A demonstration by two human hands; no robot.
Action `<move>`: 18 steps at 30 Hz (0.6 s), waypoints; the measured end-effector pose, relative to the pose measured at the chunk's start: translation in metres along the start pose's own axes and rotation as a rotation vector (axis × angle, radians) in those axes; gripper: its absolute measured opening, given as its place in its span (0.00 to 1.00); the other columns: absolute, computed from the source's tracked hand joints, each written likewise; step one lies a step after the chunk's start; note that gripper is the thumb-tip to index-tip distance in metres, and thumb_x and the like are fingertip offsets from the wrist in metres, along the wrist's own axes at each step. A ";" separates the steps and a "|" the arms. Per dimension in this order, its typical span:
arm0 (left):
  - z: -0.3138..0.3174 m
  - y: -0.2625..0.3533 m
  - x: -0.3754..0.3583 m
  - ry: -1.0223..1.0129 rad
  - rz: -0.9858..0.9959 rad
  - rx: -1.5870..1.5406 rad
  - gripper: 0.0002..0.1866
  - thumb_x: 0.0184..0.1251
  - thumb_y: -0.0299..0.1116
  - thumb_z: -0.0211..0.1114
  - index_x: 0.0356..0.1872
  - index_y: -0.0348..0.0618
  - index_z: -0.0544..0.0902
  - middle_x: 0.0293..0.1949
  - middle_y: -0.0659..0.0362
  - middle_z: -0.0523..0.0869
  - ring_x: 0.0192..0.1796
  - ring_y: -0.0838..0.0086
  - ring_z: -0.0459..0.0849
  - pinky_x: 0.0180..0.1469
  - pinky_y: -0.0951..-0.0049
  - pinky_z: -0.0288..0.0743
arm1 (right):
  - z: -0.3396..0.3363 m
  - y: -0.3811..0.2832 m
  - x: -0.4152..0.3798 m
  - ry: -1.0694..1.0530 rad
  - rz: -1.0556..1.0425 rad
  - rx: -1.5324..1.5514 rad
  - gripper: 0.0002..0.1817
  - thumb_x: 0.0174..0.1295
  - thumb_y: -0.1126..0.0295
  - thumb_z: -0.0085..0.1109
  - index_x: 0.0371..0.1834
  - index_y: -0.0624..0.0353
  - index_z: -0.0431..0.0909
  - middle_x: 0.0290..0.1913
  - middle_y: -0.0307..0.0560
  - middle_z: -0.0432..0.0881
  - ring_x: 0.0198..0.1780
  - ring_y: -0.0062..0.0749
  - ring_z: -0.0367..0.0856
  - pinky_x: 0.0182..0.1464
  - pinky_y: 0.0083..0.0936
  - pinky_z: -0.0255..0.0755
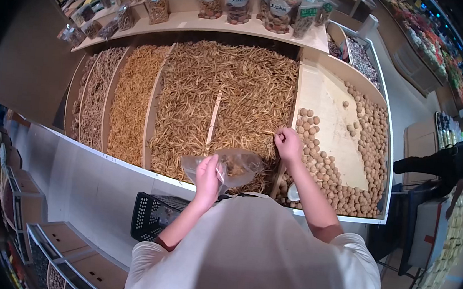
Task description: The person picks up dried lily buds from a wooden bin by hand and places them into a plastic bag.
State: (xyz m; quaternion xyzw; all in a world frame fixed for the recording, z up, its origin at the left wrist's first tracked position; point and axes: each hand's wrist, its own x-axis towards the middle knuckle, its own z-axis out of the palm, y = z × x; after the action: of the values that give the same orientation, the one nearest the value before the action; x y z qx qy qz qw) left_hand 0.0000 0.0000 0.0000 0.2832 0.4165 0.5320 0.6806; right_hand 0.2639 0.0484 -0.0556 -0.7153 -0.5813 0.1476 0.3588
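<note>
Head view: left hand [208, 171] holds clear bag [235, 164] containing dried strips.

Even, warm overhead light covers the scene; shadows are soft and short. Strong fisheye distortion bends the edges, the corners are black, and the outer areas are dim and blurred.

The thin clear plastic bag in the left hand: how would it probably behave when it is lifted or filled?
The plastic bag looks thin and crumpled, so it is probably floppy and light. The left hand bunches its mouth, so it likely will not stay open alone. The dried strips that the right hand touches might poke the film.
</note>
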 end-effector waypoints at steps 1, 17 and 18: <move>0.000 0.000 0.000 -0.002 0.004 0.003 0.15 0.77 0.35 0.54 0.25 0.50 0.69 0.19 0.70 0.67 0.21 0.85 0.62 0.24 0.80 0.54 | -0.004 0.002 -0.006 0.025 0.030 0.057 0.05 0.57 0.72 0.64 0.35 0.59 0.83 0.29 0.45 0.80 0.32 0.32 0.80 0.37 0.33 0.73; 0.015 -0.012 0.000 -0.037 -0.048 0.066 0.15 0.78 0.33 0.52 0.26 0.49 0.70 0.18 0.70 0.67 0.20 0.85 0.63 0.23 0.80 0.55 | -0.013 -0.064 -0.076 -0.245 -0.161 0.136 0.05 0.61 0.68 0.64 0.37 0.56 0.82 0.36 0.49 0.81 0.36 0.46 0.83 0.39 0.36 0.77; 0.015 -0.012 0.001 -0.040 -0.044 0.069 0.15 0.78 0.33 0.52 0.26 0.49 0.70 0.18 0.70 0.67 0.20 0.85 0.63 0.23 0.80 0.55 | -0.008 -0.071 -0.076 -0.293 -0.222 0.123 0.06 0.61 0.68 0.63 0.38 0.56 0.82 0.36 0.49 0.81 0.37 0.46 0.83 0.40 0.37 0.77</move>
State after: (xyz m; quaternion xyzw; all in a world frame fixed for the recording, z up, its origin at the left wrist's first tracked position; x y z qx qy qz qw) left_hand 0.0187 -0.0020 -0.0030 0.3077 0.4271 0.4966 0.6901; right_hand 0.1963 -0.0207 -0.0168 -0.5943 -0.6926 0.2448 0.3274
